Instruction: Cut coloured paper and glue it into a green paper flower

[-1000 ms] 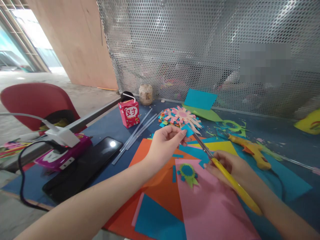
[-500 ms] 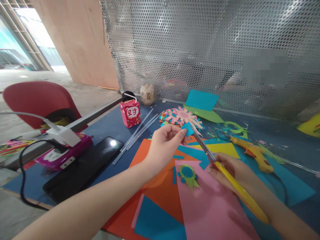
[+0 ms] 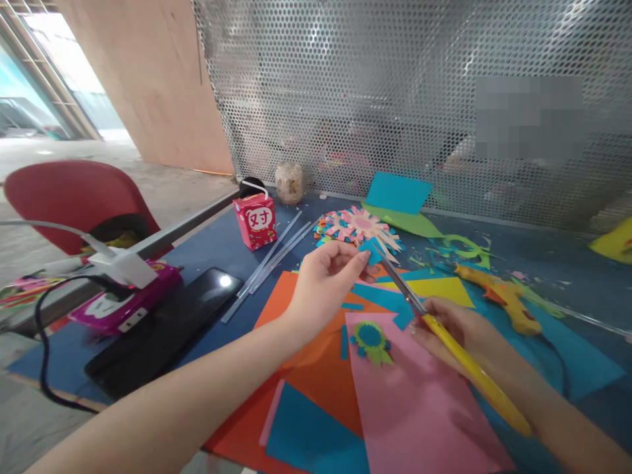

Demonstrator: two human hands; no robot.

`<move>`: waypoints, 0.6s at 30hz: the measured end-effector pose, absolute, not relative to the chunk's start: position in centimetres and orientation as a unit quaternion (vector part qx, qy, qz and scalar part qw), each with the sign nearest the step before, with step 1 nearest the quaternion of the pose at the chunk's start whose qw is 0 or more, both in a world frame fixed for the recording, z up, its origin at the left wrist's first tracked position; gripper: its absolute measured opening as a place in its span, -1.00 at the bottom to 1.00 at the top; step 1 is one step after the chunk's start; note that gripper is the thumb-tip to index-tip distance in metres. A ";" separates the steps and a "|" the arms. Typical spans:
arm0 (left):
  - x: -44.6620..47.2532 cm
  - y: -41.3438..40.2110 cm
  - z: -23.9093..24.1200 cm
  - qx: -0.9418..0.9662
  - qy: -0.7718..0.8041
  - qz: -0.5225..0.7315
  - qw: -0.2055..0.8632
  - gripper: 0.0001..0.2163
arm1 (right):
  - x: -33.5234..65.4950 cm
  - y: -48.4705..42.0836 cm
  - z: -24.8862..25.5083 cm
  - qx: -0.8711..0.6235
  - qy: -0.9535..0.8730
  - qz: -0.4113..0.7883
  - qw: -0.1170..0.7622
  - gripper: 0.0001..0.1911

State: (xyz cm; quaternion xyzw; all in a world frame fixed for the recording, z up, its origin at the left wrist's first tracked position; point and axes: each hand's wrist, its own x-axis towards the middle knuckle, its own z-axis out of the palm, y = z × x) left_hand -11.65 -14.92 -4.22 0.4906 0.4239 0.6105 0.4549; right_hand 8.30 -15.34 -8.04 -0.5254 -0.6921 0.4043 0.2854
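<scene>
My left hand [image 3: 323, 284] pinches a small blue paper piece [image 3: 371, 252] above the table, fingers closed on it. My right hand [image 3: 457, 330] grips yellow-handled scissors [image 3: 444, 339]; their blades point up-left and meet the blue piece. Below the hands lies a pink paper sheet [image 3: 419, 408] with a small blue-and-green paper rosette [image 3: 371, 340] on it. A layered pink, blue and cream paper flower [image 3: 360, 228] lies just beyond the blue piece.
Orange [image 3: 316, 368], blue and yellow paper sheets cover the blue table. A yellow glue gun [image 3: 503, 296] lies right, clear glue sticks [image 3: 269, 263] and a red drink carton [image 3: 255, 220] left of centre, a black phone [image 3: 162, 329] and pink device [image 3: 123, 296] further left. Perforated metal screen [image 3: 395, 99] behind.
Both hands hold nearly the same pose; the scissors have shifted slightly against the blue piece. The view has moved a little.
</scene>
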 end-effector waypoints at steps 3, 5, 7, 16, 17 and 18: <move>-11.7 -14.8 -4.2 0.488 0.425 0.607 0.461 -0.86 | 8.3 -15.4 -8.0 -0.520 -0.692 0.409 0.289 -0.78; -11.7 -14.8 -4.3 0.485 0.421 0.608 0.466 -0.85 | 8.3 -15.5 -8.0 -0.518 -0.691 0.413 0.290 -0.78; -11.7 -14.7 -4.3 0.487 0.415 0.609 0.468 -0.85 | 8.3 -15.5 -7.8 -0.518 -0.688 0.419 0.287 -0.77; -11.7 -14.5 -4.6 0.511 0.404 0.609 0.453 -0.85 | 9.0 -14.9 -7.5 -0.523 -0.689 0.443 0.236 -0.78; -11.8 -14.5 -4.6 0.514 0.404 0.608 0.451 -0.86 | 9.1 -14.8 -7.5 -0.524 -0.688 0.443 0.237 -0.78; -11.8 -14.5 -4.6 0.517 0.405 0.606 0.449 -0.86 | 9.2 -14.8 -7.6 -0.524 -0.687 0.444 0.236 -0.78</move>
